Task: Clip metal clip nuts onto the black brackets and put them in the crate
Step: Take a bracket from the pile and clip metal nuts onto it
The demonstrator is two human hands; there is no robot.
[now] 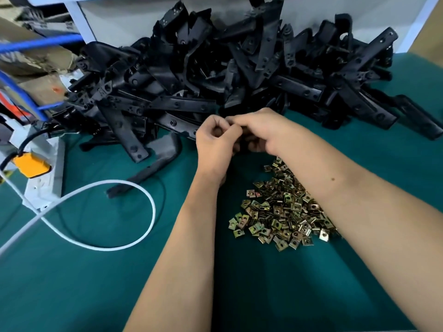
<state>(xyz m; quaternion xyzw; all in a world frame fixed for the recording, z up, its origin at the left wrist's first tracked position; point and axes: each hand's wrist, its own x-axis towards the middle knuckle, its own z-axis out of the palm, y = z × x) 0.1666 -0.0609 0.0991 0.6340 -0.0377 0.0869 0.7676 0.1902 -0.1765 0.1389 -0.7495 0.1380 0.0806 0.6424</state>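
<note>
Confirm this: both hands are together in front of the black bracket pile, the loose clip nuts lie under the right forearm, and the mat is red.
One thing is wrong: the mat is teal green, not red, as the head view shows. The rest holds: the left hand and right hand meet in front of the black bracket pile, and the loose clip nuts lie under the right forearm.

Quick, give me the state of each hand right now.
Left hand: fingers curled, pinching something small at the fingertips; what it is cannot be told.
Right hand: fingers curled round a dark part, likely a black bracket, mostly hidden.
</note>
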